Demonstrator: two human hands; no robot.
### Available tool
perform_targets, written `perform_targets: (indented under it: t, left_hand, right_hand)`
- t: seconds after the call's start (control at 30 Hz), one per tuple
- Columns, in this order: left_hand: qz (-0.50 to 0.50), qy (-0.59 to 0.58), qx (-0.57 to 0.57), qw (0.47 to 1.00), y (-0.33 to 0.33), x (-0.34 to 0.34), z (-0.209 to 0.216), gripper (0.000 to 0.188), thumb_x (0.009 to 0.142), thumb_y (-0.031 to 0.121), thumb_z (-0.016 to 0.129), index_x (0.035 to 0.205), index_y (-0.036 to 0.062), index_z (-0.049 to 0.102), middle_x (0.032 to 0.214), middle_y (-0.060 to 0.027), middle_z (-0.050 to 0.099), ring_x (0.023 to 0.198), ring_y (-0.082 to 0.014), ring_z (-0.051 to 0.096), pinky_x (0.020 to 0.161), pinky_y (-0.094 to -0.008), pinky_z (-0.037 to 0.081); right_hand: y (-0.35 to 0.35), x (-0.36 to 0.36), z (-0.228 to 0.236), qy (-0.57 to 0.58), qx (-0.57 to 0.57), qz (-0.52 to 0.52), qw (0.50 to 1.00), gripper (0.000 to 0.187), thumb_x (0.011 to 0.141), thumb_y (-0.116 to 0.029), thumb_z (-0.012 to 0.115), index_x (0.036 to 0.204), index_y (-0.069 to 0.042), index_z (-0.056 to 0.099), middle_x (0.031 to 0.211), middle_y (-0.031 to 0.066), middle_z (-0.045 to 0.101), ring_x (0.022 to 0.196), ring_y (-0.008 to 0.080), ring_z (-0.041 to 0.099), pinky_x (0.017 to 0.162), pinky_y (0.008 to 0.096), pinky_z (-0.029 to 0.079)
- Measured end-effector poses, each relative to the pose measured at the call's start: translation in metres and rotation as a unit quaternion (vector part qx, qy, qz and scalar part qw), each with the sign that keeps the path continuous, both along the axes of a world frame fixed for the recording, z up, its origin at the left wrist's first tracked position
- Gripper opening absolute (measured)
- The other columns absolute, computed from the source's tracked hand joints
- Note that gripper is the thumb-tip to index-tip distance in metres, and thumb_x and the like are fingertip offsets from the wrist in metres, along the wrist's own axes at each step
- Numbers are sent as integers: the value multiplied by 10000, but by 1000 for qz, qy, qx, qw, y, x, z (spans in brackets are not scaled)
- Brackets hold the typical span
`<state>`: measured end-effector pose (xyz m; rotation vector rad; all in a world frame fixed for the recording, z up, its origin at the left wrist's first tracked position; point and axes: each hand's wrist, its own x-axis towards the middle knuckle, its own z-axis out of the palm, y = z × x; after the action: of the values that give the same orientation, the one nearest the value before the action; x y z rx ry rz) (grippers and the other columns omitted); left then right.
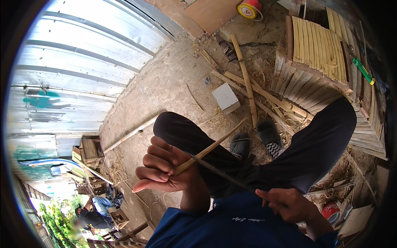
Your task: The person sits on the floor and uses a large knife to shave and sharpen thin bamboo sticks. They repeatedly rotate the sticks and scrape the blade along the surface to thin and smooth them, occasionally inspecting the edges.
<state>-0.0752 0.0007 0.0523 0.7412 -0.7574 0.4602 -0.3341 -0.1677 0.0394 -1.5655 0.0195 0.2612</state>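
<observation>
My left hand [163, 167] is closed round the near end of a split bamboo strip [213, 145], which slants away up and to the right over my legs. In my right hand [291, 204] is a long, thin, dark knife [221, 174]; its handle is hidden in my fist. The blade runs up and left toward my left hand and crosses the strip near its tip. Whether the edge touches the strip or lies apart from it, I cannot tell.
At the right stands a stack of wooden slats [318, 45], with a green-handled tool [364, 71] on it. Bamboo poles [246, 80] and a white box [226, 98] lie ahead of my feet. A metal wall [78, 62] rises at left; another person [97, 215] sits far lower left.
</observation>
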Motion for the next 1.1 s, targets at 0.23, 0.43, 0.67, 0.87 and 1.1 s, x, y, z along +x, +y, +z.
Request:
perform_targets:
  t: [0.23,0.43,0.67,0.87,1.1]
  left_hand:
    - [103,4,-15,995,-8,-4,0,630,1080,572,250,649,174,479,494,35,341,709,-123,359,834,-316,341]
    - [103,-2,-1,995,-11,-6,2,628,1090,553,236,638,178,458,498,44,301,756,-127,346,871,-332,346]
    - [137,12,5,990,-12,-7,3,618,1093,546,239,630,182,428,523,43,282,743,-126,327,852,-323,335]
    - [162,16,8,987,-11,-7,2,609,1094,541,249,632,187,430,535,43,282,733,-124,311,817,-327,319]
    - [139,25,-17,990,-10,-3,2,603,1095,537,257,632,185,417,556,34,291,745,-134,312,821,-324,323]
  right_hand:
    - [3,0,-4,57,21,-9,998,565,942,55,556,1477,-123,531,846,77,652,611,126,609,597,279,534]
    - [8,-1,-6,20,-6,-6,1000,555,942,43,571,1470,-122,540,826,77,647,640,134,623,626,278,525]
    - [11,1,-9,-20,-2,-24,1000,549,917,49,597,1445,-96,563,782,74,635,647,140,630,620,284,522]
    - [11,3,-15,-14,-12,-24,1000,545,895,50,616,1425,-73,578,766,89,623,637,173,628,607,302,513]
    - [17,4,-14,-2,-34,-41,999,554,876,46,614,1417,-70,586,730,91,585,609,191,582,604,324,493]
